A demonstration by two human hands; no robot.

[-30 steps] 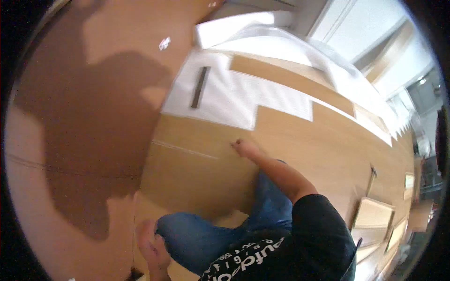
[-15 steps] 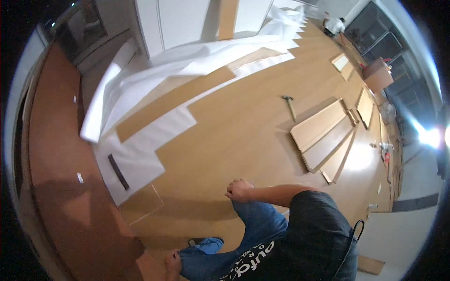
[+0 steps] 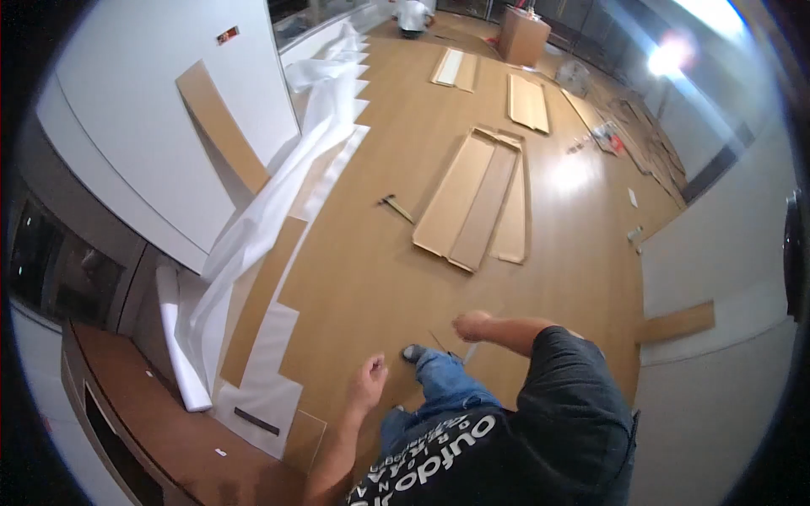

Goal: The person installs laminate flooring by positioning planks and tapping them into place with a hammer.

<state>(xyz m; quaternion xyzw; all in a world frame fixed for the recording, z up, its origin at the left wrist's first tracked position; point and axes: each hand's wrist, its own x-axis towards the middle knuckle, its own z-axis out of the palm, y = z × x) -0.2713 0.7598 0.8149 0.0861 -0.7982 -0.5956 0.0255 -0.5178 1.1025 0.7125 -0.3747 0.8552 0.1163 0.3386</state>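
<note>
My left hand (image 3: 368,384) is raised over the wood-look floor (image 3: 337,325), its fingers curled in, with nothing seen in it. Held out over the floor to the right, my right hand (image 3: 472,325) is closed like a fist and also looks bare. Beyond it an opened carton of planks (image 3: 485,194) lies on the floor. A hammer (image 3: 396,208) rests just left of that carton. Near the stepped edge of the laid planks, a dark flat bar (image 3: 256,421) lies on the white underlay (image 3: 266,392). Neither hand touches any of these.
A loose plank (image 3: 257,304) lies along the underlay, and another plank (image 3: 224,131) leans on the white wall. At left stand an underlay roll (image 3: 181,354) and a brown cabinet (image 3: 160,405). A cardboard box (image 3: 523,38) and a crouching person (image 3: 413,17) are far back.
My view has swung to the right and I now stand more upright. Both hands have come away from my knees. The carton, hammer and underlay have not visibly moved on the floor.
</note>
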